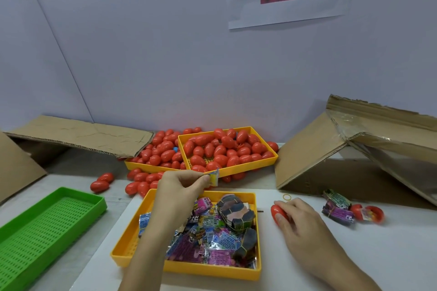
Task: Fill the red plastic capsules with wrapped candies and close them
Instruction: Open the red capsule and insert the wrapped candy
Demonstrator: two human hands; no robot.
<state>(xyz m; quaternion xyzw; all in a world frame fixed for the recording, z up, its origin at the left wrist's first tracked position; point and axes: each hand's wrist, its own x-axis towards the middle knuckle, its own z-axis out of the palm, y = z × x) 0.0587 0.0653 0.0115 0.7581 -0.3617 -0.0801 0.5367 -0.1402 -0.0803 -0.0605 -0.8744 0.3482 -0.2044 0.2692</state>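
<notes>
Three yellow trays, one green tray

— What are the hands doing?
— The left hand pinches a small wrapped candy above the far edge of the near yellow tray, which is full of wrapped candies. The right hand rests on the table to the tray's right, its fingers curled round a red capsule.
— And the other capsules?
— Heaped in two yellow trays at the table's far edge, some spilled in front. An opened capsule lies near the right edge beside two candy bundles.
— The rest?
— A green tray at the near left corner, cardboard boxes at both sides, a rubber band beyond the right hand.
</notes>
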